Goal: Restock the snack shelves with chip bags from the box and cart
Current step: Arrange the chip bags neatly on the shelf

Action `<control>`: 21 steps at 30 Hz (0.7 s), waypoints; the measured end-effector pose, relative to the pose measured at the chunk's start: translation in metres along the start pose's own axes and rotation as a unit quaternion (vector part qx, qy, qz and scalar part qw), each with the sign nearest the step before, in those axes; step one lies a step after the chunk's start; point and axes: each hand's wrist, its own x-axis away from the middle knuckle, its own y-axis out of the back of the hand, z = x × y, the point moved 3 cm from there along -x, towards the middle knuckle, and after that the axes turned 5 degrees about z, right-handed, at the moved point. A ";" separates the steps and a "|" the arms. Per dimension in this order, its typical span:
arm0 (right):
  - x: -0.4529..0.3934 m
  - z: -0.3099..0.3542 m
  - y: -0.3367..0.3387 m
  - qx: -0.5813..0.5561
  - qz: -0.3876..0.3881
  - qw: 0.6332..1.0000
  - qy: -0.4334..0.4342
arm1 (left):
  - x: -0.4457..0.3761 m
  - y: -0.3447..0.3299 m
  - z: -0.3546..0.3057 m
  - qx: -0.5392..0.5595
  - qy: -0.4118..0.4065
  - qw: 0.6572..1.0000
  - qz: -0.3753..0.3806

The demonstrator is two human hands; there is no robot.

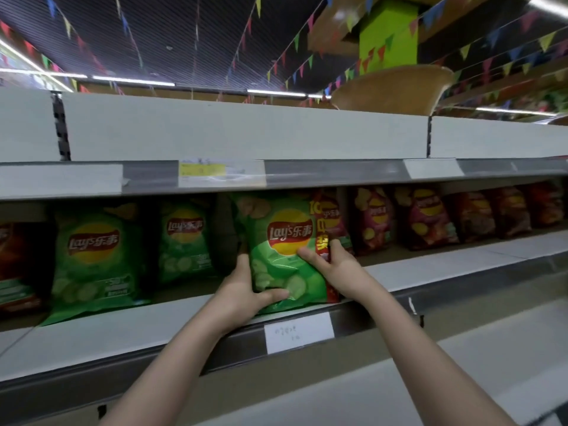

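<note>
A green Lay's chip bag (284,241) stands upright on the white middle shelf (129,330), near its front edge. My left hand (242,292) grips the bag's lower left corner, thumb across the front. My right hand (335,269) grips its right edge, where a red strip runs down the side. Two more green bags stand to the left, one near the front (92,259) and one further back (184,238).
Pink and dark red chip bags (427,216) line the shelf to the right; a dark red bag (15,269) is at the far left. The top shelf (246,130) above holds nothing visible. A price-tag rail (298,335) runs along the shelf front.
</note>
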 end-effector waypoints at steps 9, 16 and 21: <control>0.012 -0.004 0.009 -0.037 -0.080 0.995 0.054 | 0.004 0.000 0.000 0.033 -0.002 0.999 -0.006; 0.003 -0.013 0.009 -0.059 -0.069 0.995 0.035 | 0.007 0.003 0.001 0.053 -0.023 0.998 -0.027; 0.003 -0.015 0.009 -0.078 -0.104 0.990 0.051 | 0.006 0.003 0.001 0.036 -0.018 0.997 -0.058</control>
